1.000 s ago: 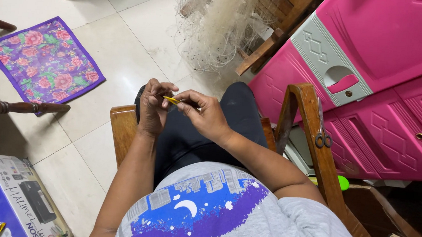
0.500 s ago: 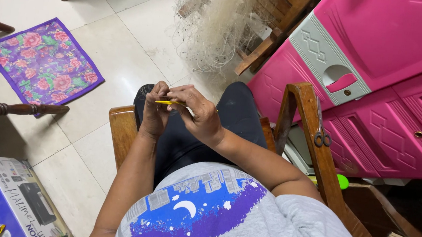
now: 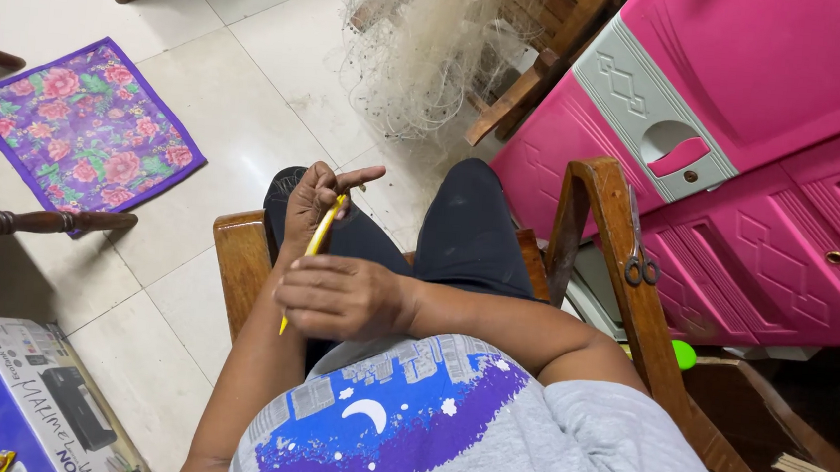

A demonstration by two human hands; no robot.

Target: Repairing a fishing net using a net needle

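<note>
Hands meet over the lap of a seated person. The right hand [image 3: 345, 298] lies knuckles-up nearest the body, fingers curled shut around the lower part of a slim yellow needle-like tool [image 3: 313, 250], whose thin tip pokes out below the hand. The left hand [image 3: 318, 198] sits just beyond it, thumb and fingers pinched on the tool's upper end, forefinger stretched out straight to the right. The tool runs at a slant between the two hands, above the dark trousers [image 3: 466, 225].

The person sits in a wooden chair [image 3: 238, 267]; a pair of scissors [image 3: 638, 253] hangs on its right armrest post. Ahead of the knees, a heap of pale fishing net [image 3: 424, 52] drapes down to the tiled floor [image 3: 241, 102]. To the right stands a pink plastic cabinet [image 3: 747, 142] with a grey handle panel. A purple floral cloth [image 3: 84, 130] lies flat on the floor to the left, well apart from the chair, and a printer box [image 3: 18, 394] sits at the lower left corner.
</note>
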